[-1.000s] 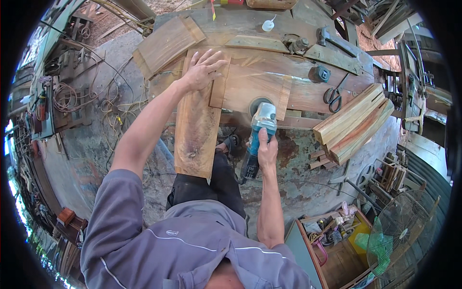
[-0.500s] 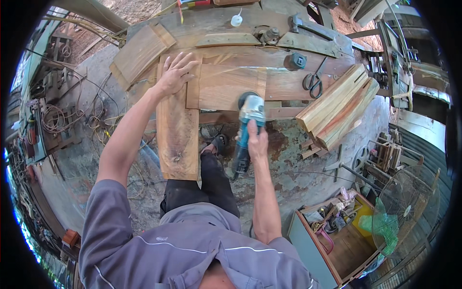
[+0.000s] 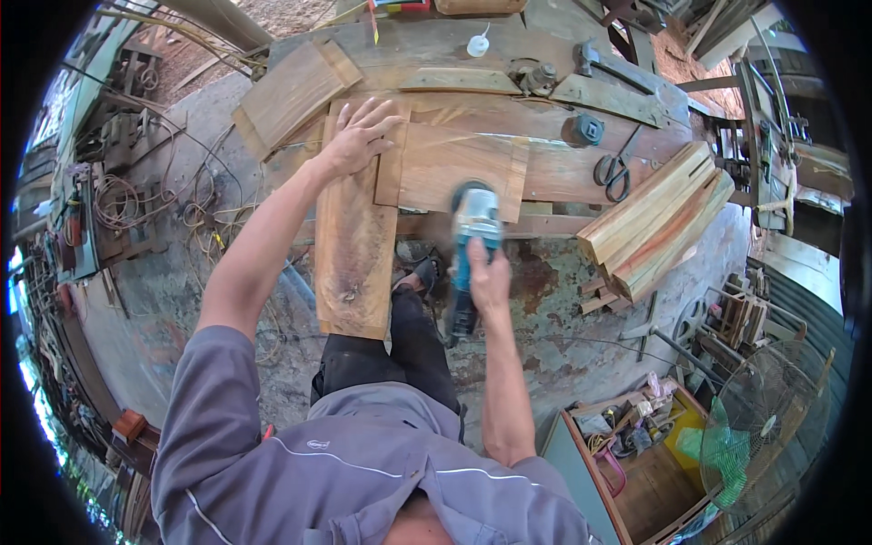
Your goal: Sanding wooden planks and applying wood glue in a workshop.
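My left hand (image 3: 360,143) lies with spread fingers on the upper end of a long wooden board (image 3: 354,250), near where it meets a second flat wooden panel (image 3: 450,163). The long board runs from the workbench toward my legs. In my right hand (image 3: 489,280) is a blue and silver angle grinder (image 3: 477,222), held by its body. Its dark round disc is at the near edge of the second panel; contact cannot be made out. The grinder looks blurred.
On the bench (image 3: 454,54) are a black clamp-like tool (image 3: 587,130), black scissors (image 3: 618,166) and a white bottle (image 3: 478,43). Thick timber pieces (image 3: 654,218) are stacked at right. Another panel (image 3: 300,95) lies far left. A box of tools (image 3: 627,445) and a fan (image 3: 763,427) stand lower right.
The whole view has shifted, so the bench appears farther right. Relative to the panel, the grinder in my right hand has moved left. My left hand keeps its place on the board.
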Tool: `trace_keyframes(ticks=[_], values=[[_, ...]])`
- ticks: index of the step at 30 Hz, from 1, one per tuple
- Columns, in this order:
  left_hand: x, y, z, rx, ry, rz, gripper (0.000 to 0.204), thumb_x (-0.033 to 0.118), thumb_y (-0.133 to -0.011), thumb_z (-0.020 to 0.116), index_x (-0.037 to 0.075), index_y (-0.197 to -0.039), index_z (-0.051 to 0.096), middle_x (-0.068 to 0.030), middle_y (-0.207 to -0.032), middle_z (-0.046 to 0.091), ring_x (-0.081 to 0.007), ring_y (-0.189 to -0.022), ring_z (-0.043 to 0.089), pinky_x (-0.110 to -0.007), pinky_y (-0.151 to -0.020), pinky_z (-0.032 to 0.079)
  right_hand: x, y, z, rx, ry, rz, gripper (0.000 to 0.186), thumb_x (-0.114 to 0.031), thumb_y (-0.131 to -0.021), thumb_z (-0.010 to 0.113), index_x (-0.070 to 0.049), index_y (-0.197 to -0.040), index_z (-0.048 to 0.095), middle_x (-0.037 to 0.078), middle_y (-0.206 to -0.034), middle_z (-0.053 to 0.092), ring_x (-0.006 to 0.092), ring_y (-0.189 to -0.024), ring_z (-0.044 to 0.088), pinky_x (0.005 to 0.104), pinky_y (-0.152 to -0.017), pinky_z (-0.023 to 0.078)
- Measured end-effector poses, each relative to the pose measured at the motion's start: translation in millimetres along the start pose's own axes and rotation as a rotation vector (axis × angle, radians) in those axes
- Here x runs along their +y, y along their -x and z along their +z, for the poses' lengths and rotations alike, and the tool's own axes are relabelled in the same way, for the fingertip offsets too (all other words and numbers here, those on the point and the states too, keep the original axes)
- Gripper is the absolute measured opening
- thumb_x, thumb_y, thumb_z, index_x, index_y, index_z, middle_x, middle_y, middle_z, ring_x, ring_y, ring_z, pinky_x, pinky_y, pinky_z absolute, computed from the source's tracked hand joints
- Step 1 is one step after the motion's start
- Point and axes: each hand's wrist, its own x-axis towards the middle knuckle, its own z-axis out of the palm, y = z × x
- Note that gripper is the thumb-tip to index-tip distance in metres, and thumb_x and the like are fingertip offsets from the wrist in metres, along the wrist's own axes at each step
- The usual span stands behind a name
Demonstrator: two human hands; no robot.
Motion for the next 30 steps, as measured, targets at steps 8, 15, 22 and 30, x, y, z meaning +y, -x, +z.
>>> trace_keyframes(ticks=[8, 15, 22, 30], values=[[-6.4, 5.5, -2.1, 0.001, 0.009, -0.008, 0.054, 0.032, -0.098, 0.061, 0.024, -0.151, 0.048, -0.0067, -0.166, 0.031, -0.0318, -0.156, 0.018, -0.059, -0.123, 0.008, -5.2, 2.3, 37.6, -0.058, 0.286, -0.104, 0.071, -0.059, -0.09, 0.067, 0.005, -0.118, 0.063, 0.027, -0.101, 0.072, 0.0409, -0.1, 0.071, 0.0455, -0.087, 0.054], [-0.9, 3.4, -2.9, 0.051, 0.01, 0.0, 0.051, 0.033, -0.098, 0.063, 0.026, -0.148, 0.052, -0.0062, -0.164, 0.035, -0.0311, -0.154, 0.023, -0.057, -0.123, 0.011, 10.2, -3.6, -9.4, 0.09, -0.161, -0.025, 0.05, -0.048, -0.103, 0.057, 0.0, -0.114, 0.062, 0.009, -0.084, 0.068, 0.0176, -0.067, 0.068, 0.0314, -0.063, 0.058], [-9.3, -0.8, 1.8, 0.017, -0.012, 0.01, 0.048, 0.026, -0.1, 0.059, 0.026, -0.148, 0.052, -0.0058, -0.164, 0.035, -0.0311, -0.155, 0.022, -0.058, -0.123, 0.011, -30.1, -18.5, 56.3, -0.078, 0.326, -0.14, 0.073, -0.062, -0.089, 0.065, 0.005, -0.119, 0.062, 0.031, -0.106, 0.071, 0.043, -0.107, 0.069, 0.0475, -0.092, 0.051], [-9.7, 3.3, 1.3, 0.031, 0.003, -0.001, 0.05, 0.026, -0.1, 0.06, 0.027, -0.149, 0.051, -0.0046, -0.164, 0.035, -0.029, -0.155, 0.023, -0.058, -0.123, 0.012, -10.3, -13.5, -7.8, 0.099, -0.194, -0.056, 0.059, -0.057, -0.1, 0.058, 0.001, -0.11, 0.061, 0.009, -0.08, 0.067, 0.0177, -0.064, 0.068, 0.0315, -0.061, 0.057]])
